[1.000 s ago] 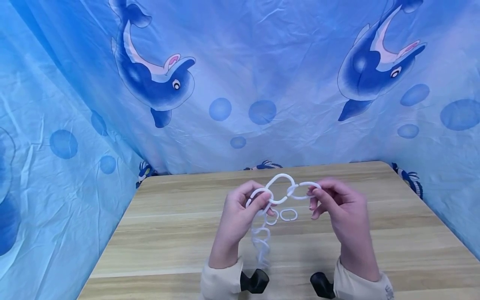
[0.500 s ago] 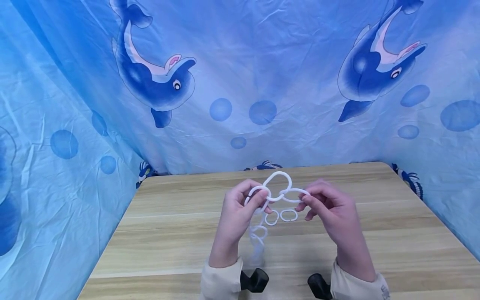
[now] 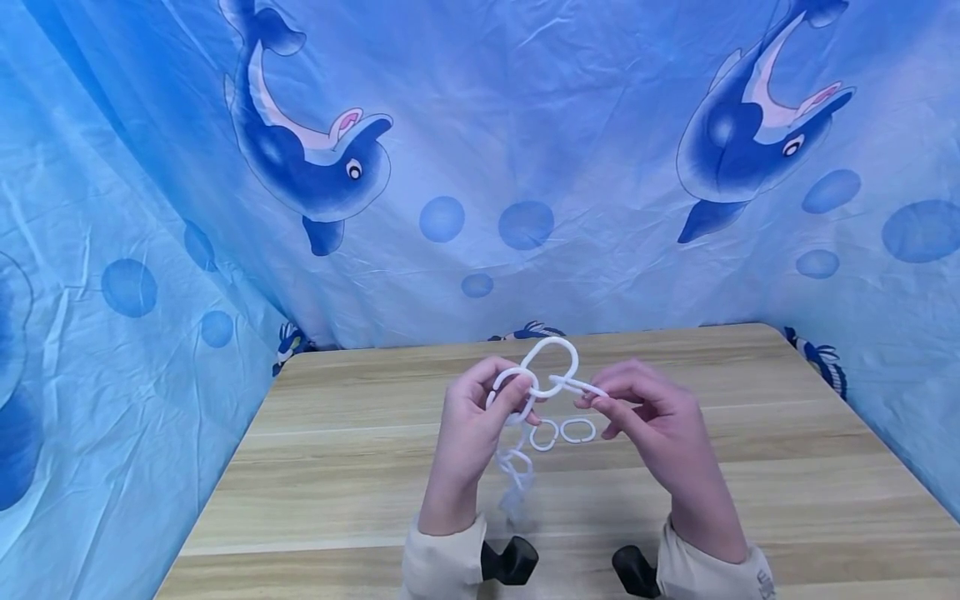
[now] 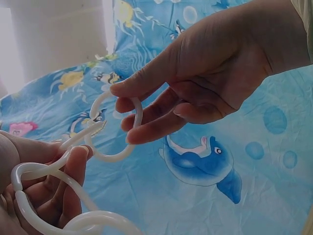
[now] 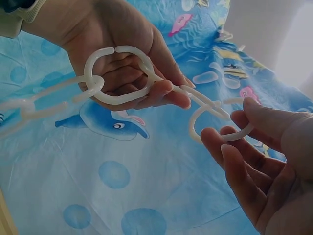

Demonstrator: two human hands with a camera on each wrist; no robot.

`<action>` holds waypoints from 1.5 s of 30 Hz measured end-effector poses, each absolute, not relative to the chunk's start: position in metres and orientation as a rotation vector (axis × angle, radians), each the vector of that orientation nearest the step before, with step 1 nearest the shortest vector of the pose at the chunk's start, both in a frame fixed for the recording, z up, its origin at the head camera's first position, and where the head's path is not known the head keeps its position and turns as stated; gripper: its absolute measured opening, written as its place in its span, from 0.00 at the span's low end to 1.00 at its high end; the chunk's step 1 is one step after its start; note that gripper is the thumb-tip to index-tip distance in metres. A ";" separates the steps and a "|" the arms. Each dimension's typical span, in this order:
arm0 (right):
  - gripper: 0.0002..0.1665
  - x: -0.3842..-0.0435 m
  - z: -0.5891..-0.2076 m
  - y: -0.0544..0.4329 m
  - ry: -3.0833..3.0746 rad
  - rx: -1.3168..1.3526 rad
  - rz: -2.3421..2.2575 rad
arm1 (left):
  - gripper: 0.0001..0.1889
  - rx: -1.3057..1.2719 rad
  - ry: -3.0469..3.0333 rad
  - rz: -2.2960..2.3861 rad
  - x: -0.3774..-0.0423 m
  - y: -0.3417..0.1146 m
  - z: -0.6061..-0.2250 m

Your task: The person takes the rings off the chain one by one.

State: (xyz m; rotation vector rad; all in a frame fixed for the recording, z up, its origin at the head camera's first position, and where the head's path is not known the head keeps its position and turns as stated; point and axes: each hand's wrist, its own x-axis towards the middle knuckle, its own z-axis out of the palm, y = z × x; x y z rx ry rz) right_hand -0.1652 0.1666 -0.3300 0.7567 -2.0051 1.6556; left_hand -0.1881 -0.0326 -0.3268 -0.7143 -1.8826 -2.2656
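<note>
My left hand pinches a white plastic chain link between thumb and fingers. More links of the chain hang below that hand, blurred at the lower end. A larger-looking end link stands up past the left fingertips, joined to the pinched one. My right hand pinches another white link, seen nearly edge-on from the head. In the left wrist view, this right-hand link is an oval with a gap, and it meets the end link. Whether it is fully hooked through, I cannot tell.
Two loose white links, one tilted and one lying sideways, rest on the wooden table beyond and between the hands. A blue curtain with dolphins hangs behind the table's far edge.
My right hand has moved left, closer to the left hand, and its link has turned from a visible oval to nearly edge-on. The hanging chain swings; my left hand barely moves.
</note>
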 end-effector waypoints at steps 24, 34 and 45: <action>0.07 -0.168 -0.331 0.167 -1.972 0.808 1.611 | 0.11 -0.721 -1.845 -2.284 -0.189 -0.035 -0.327; 0.05 -0.166 -0.330 0.167 -2.034 0.763 1.596 | 0.12 -0.683 -1.855 -2.300 -0.189 -0.037 -0.325; 0.07 -0.165 -0.329 0.166 -2.041 0.717 1.519 | 0.14 -0.668 -1.873 -2.313 -0.191 -0.037 -0.327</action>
